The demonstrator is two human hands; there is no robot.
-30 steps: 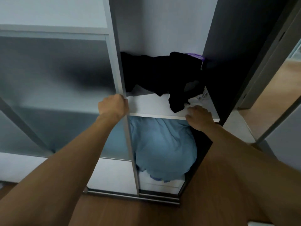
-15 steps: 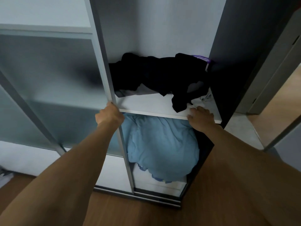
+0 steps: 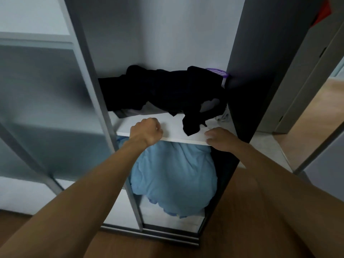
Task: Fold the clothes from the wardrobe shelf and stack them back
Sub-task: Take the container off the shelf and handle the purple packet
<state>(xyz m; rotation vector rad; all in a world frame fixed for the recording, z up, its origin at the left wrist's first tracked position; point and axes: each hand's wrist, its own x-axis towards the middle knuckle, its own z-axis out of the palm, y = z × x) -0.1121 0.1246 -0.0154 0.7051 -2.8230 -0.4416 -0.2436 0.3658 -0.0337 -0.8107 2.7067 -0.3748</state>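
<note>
A heap of unfolded black clothes (image 3: 167,90) lies across the white wardrobe shelf (image 3: 175,127), one dark end hanging toward the shelf's front edge. My left hand (image 3: 147,131) is a closed fist over the shelf's front edge, holding nothing and clear of the door frame. My right hand (image 3: 219,138) rests flat on the shelf's front right corner, fingers straight, just right of the hanging dark end. Below the shelf bulges a light blue bundle of fabric (image 3: 173,175).
The frosted sliding door (image 3: 48,101) with its grey frame stands at the left. A purple item (image 3: 217,72) peeks out behind the black heap. The dark wardrobe side panel (image 3: 251,71) bounds the right. Wooden floor (image 3: 149,246) lies below; a doorway (image 3: 316,112) opens at the right.
My left hand pushed the sliding door leftward, then let go of its frame and moved right over the shelf edge. The opening has widened. My right hand stayed on the shelf.
</note>
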